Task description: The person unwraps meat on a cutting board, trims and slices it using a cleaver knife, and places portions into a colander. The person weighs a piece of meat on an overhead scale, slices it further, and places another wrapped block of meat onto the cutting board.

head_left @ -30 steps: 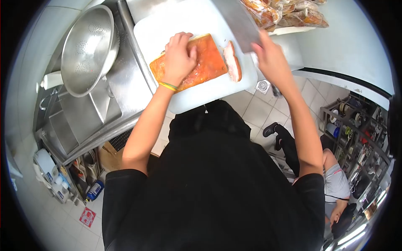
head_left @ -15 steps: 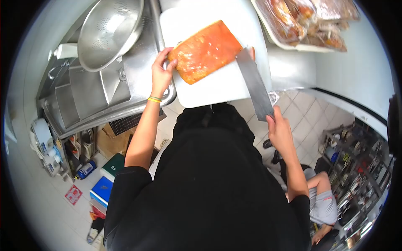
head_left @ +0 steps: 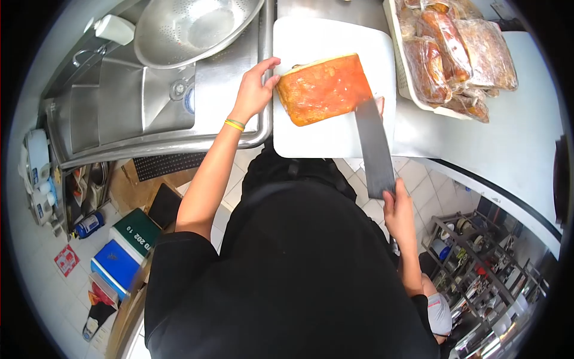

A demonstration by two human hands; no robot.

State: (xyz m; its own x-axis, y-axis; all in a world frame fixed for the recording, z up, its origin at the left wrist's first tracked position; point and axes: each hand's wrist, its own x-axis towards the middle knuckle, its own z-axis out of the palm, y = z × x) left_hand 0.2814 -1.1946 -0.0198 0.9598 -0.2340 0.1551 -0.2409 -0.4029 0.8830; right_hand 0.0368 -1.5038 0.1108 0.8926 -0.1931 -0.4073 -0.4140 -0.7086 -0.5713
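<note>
A thick slab of glossy orange-brown meat (head_left: 326,87), with a pale edge along its far side, lies on a white cutting board (head_left: 317,143). My left hand (head_left: 258,90) is beside the slab's left end, fingers apart; its thumb tip is at the edge, and whether it touches I cannot tell. In my right hand (head_left: 400,212) is the handle of a large, wide-bladed knife (head_left: 375,152). The blade's far end is at the slab's near right corner. A small meat piece (head_left: 380,106) shows just right of the blade, partly hidden by it.
On the left, a steel colander (head_left: 197,30) stands over a metal sink (head_left: 131,113). A white basket (head_left: 402,72) of plastic-wrapped meat (head_left: 460,54) is to the right of the board. Below right are a crowded metal rack (head_left: 478,251) and part of another person (head_left: 438,311).
The whole view has shifted and turned, so the board and basket sit farther right. My left fingers have opened away from the slab's left end. The knife stays at the right corner.
</note>
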